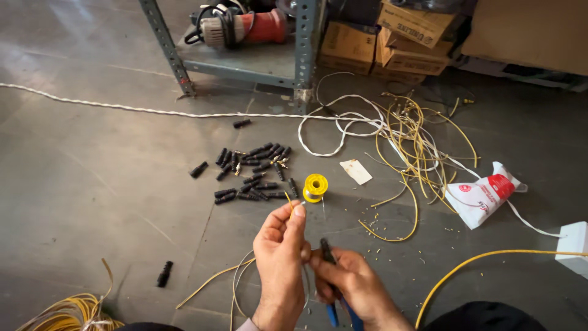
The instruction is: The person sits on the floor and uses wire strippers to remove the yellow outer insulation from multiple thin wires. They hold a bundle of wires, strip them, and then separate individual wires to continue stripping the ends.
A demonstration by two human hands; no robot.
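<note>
Yellow wire is pinched in the left hand; the right hand is clamped on blue-handled pliers. Keep the stripped tip steady, grip near.

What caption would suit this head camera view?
Left hand pinches a thin yellow wire; right hand grips blue-handled pliers above scattered black connectors.

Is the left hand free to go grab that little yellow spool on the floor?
Probably not right away. The left hand is pinching a thin yellow wire in its fingertips, so its grip is busy. The yellow spool lies on the floor just beyond, with nothing between them.
</note>
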